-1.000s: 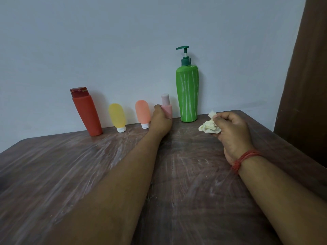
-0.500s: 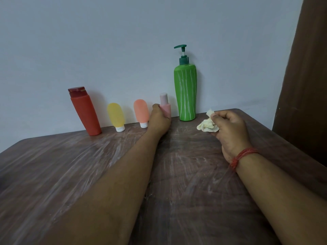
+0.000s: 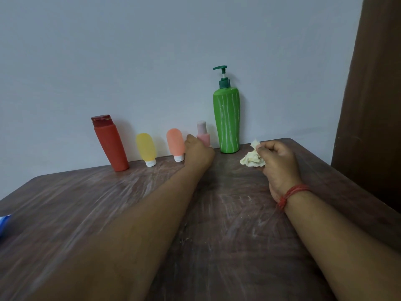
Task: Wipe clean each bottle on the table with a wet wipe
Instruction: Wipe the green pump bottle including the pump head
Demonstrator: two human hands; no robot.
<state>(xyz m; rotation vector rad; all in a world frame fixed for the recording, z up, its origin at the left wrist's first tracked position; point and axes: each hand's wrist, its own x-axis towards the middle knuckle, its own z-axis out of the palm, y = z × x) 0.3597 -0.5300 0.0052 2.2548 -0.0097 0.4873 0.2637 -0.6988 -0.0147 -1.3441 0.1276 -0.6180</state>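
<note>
Streaked brown table (image 3: 130,203), pale wall behind. Left hand (image 3: 198,154) gripping small pink bottle (image 3: 203,135) beside green pump bottle (image 3: 226,120), likely steadying for wiping. Right hand (image 3: 280,164) pinching crumpled wet wipe (image 3: 251,158), ready nearby.

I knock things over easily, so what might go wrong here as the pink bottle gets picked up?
The left hand grips the small pink bottle close between the orange tube and the tall green pump bottle; lifting carelessly may topple either. The wet wipe is bunched in the right hand, so it may wipe poorly.
</note>
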